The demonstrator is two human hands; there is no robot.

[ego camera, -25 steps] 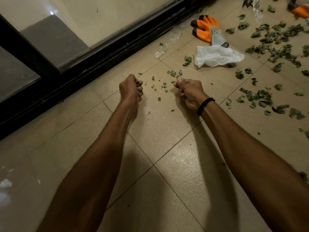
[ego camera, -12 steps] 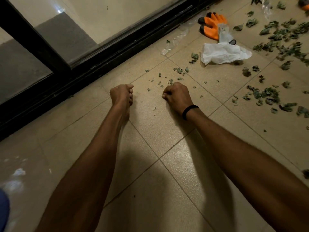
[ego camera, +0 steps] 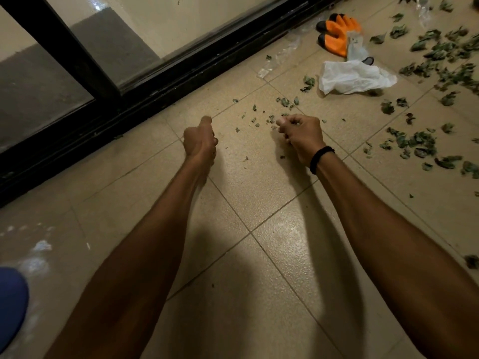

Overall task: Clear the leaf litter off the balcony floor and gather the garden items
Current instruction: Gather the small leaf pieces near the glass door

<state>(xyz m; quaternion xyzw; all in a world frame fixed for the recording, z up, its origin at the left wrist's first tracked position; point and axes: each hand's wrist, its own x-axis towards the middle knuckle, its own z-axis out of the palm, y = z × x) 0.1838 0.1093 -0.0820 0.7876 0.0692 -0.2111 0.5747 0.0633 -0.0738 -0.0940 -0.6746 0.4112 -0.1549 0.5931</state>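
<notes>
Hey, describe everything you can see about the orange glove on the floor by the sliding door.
The orange glove lies flat on the tiled floor beside the black door track. It looks rubber-coated: orange palm and fingers, black fingertips, a grey knit cuff edged in black. Its cuff end meets the crumpled white plastic bag. It may be a stacked pair; I cannot tell.

Black door frame (ego camera: 181, 81), blue object (ego camera: 11, 304)

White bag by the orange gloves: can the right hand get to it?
Probably yes: only bare tile and leaf scraps lie between the right hand and the white bag.
</notes>
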